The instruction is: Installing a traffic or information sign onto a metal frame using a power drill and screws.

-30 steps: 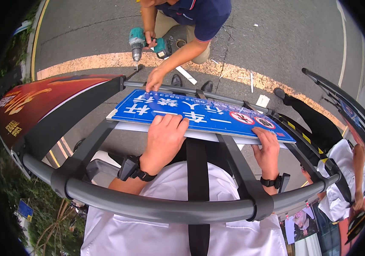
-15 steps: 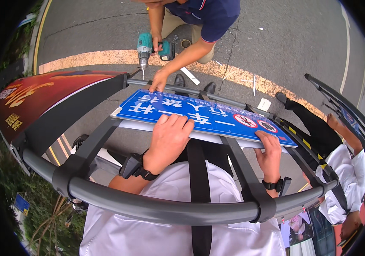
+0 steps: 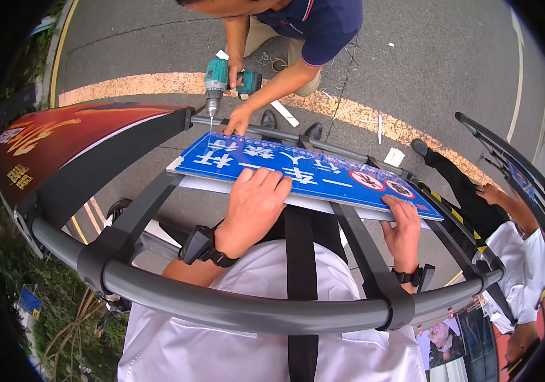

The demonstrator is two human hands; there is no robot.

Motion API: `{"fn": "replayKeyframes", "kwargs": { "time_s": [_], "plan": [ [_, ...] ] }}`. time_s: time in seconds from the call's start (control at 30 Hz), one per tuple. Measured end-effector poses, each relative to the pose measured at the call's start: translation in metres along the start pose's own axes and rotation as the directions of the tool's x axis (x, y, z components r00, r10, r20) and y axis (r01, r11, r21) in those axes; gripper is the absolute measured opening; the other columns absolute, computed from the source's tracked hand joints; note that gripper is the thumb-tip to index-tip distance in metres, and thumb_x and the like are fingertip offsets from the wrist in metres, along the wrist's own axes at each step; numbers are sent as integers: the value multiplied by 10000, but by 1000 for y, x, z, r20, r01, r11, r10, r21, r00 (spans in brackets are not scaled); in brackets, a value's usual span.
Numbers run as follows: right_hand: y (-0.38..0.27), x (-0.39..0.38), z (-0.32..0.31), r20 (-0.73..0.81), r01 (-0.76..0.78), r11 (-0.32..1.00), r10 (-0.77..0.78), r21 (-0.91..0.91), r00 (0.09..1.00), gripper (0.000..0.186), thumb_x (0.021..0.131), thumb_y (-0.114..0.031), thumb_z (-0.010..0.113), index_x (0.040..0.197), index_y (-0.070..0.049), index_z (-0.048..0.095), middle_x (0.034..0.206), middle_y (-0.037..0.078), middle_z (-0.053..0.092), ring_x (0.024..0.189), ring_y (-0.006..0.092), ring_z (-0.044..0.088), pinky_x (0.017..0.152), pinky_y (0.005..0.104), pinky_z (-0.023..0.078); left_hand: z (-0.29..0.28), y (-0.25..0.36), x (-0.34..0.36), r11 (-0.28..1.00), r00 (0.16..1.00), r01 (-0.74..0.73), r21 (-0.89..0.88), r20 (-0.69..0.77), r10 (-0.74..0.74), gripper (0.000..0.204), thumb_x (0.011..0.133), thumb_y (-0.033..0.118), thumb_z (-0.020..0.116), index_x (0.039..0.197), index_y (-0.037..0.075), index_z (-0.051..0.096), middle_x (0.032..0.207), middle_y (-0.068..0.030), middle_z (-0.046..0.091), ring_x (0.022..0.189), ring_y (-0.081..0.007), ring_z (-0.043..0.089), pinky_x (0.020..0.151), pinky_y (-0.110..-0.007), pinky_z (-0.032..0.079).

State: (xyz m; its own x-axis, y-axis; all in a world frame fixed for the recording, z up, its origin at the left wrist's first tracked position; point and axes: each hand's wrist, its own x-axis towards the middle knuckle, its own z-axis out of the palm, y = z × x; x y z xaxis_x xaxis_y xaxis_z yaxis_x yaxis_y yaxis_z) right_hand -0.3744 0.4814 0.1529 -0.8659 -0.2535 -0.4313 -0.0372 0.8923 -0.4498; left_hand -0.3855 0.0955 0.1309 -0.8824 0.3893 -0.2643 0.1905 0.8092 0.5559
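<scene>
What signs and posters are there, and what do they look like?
Blue sign: long rectangle on the grey frame, white marks, two red circles, under left hand and right hand.
Red banner: far left, curved, yellow marks.
Small blue sign: lower left, among plants.

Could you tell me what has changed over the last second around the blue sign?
The co-worker's teal cordless drill has come down from the road until its bit meets the far left corner of the blue rectangular sign plate. The left hand and right hand stayed pressed flat on the sign's near edge over the grey metal frame.
</scene>
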Motion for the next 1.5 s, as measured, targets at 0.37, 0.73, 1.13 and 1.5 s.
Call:
{"fn": "replayKeyframes", "kwargs": {
  "time_s": [0.37, 0.73, 1.13, 1.5],
  "plan": [
    [0, 0, 0, -7, -2, 1000, 2, 0, 1000, 626, 729, 75, 879, 1331, -67, 787, 1350, 145, 807, 1236, 395, 747, 1069, 495, 563, -1, 1, 0, 1000, 1000, 8, -10, 15, -8, 600, 694, 142, 984, 1259, 58, 798, 1214, -79, 773, 1159, -265, 705, 996, -426, 496],
    [0, 1, -2, 6, 0, 1000, 0, 7, 1000, 629, 723, 71, 889, 1328, -66, 787, 1349, 145, 808, 1237, 397, 748, 1064, 494, 562, -1, 0, 1, 1000, 999, 2, -10, 32, -2, 591, 695, 136, 981, 1248, 59, 790, 1216, -87, 776, 1147, -273, 706, 973, -428, 497],
    [-1, 1, 0, 0, 9, 1000, -9, 2, 1000, 631, 729, 75, 879, 1337, -68, 786, 1351, 142, 803, 1230, 411, 735, 1067, 493, 561, -2, -1, -1, 1000, 1000, -9, -22, 11, 9, 565, 710, 114, 961, 1246, 57, 790, 1194, -77, 764, 1153, -272, 696, 947, -428, 489],
    [0, -1, 1, 1, 15, 1000, -15, -11, 1000, 651, 716, 88, 880, 1343, -60, 785, 1357, 153, 800, 1238, 413, 735, 1075, 496, 557, 5, -3, 2, 997, 988, -75, -5, -138, 73, 227, 825, 91, 820, 1036, 88, 736, 937, -54, 642, 937, -260, 635, 832, -423, 461]
  ]
}}
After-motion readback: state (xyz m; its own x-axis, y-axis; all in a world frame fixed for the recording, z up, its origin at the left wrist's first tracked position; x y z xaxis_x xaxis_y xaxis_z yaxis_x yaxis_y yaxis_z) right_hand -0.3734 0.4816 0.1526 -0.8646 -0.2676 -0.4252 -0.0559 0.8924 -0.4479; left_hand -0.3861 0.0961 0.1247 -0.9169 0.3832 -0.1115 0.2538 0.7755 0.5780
